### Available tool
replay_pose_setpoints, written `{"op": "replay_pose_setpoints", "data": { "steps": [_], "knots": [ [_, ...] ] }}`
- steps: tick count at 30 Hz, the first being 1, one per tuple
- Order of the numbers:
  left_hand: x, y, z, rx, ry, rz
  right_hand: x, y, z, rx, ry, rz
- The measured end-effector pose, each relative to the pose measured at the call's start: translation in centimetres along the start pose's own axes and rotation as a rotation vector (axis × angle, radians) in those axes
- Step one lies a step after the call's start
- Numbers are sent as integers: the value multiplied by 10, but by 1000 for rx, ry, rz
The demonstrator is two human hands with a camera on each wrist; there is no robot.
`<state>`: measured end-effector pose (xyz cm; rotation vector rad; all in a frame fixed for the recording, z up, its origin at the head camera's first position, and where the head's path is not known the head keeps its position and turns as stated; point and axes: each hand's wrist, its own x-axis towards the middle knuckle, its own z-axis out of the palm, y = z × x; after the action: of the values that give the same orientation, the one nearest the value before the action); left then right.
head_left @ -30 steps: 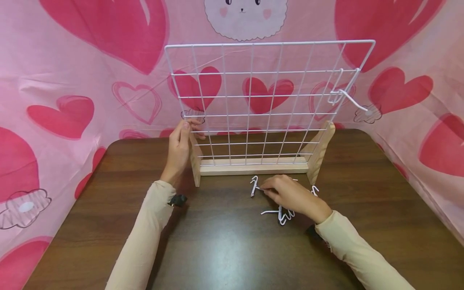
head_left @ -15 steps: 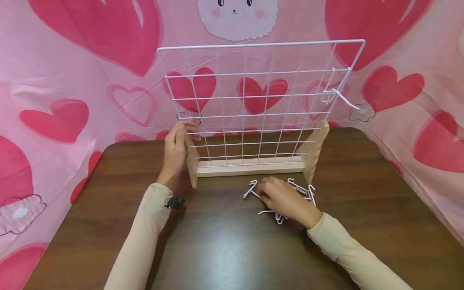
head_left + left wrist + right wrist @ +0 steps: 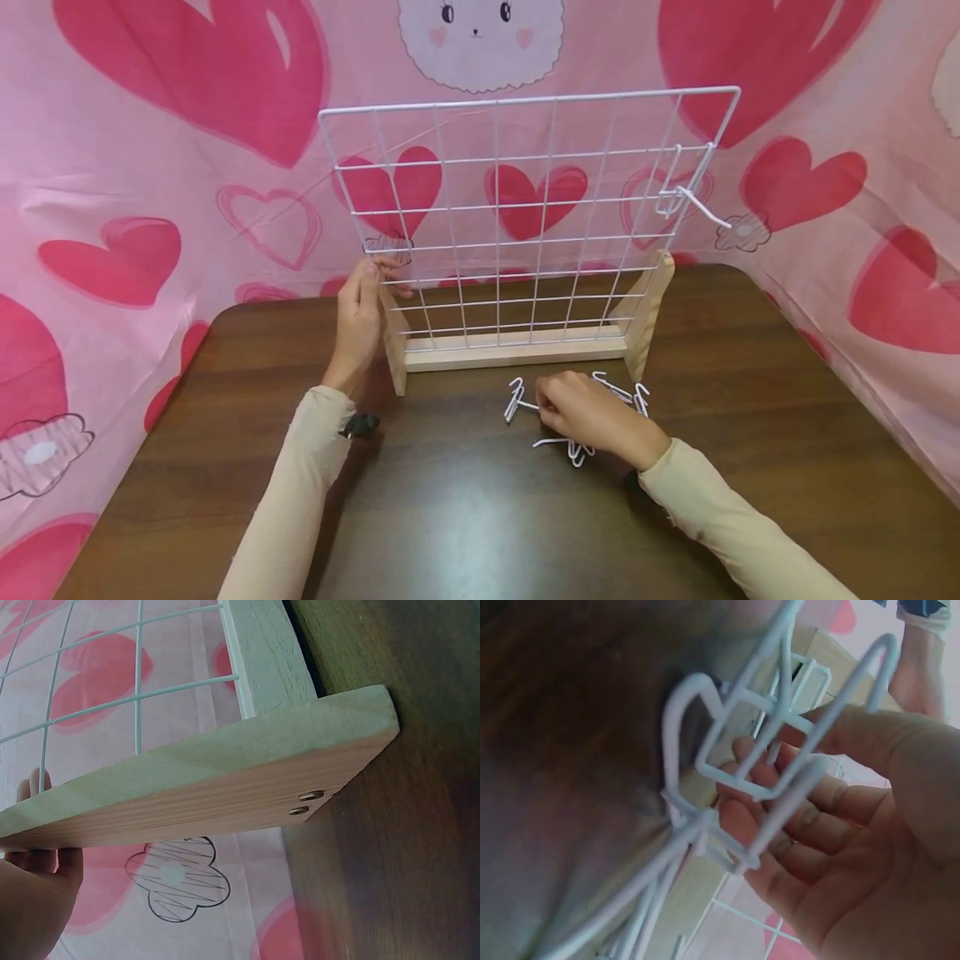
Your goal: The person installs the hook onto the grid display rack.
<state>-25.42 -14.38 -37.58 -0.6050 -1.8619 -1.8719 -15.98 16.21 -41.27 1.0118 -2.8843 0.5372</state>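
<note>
My left hand grips the left wooden side panel of a stand, with fingers reaching behind its upper end. A white wire grid panel stands upright in that wooden base. Over the tabletop in front of it, my right hand pinches the prong of a white wire hook, whose looped end points left. Several more white wire hooks lie under and beside this hand. In the right wrist view, loose hooks in the foreground partly cover the curled fingers.
One white hook hangs at the grid's right edge, its prong sticking out forward. The wooden crossbar joins the stand's two sides. A brown table lies below, with a pink heart-patterned cloth behind it.
The view has shifted slightly, moving the scene left. The hook in my right hand has tipped and turned back upright, and the fingers look more curled. My left hand stays on the stand.
</note>
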Motion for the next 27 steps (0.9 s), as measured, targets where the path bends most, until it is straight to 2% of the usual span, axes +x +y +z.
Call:
{"op": "replay_pose_setpoints", "data": {
  "steps": [8, 11, 16, 23, 27],
  "knots": [
    [-1, -2, 0, -2, -6, 14, 2, -5, -8, 46, 144, -73],
    [-1, -2, 0, -1, -5, 14, 3, -6, -10, 53, 173, -91],
    [0, -2, 0, -9, -3, 15, 6, -5, -13, 104, 180, -55],
    [0, -2, 0, 11, 2, 0, 7, 5, -10, 314, 134, 58],
    [1, -1, 1, 12, 0, 1, 7, 10, -8, 361, 101, 77]
  ]
}}
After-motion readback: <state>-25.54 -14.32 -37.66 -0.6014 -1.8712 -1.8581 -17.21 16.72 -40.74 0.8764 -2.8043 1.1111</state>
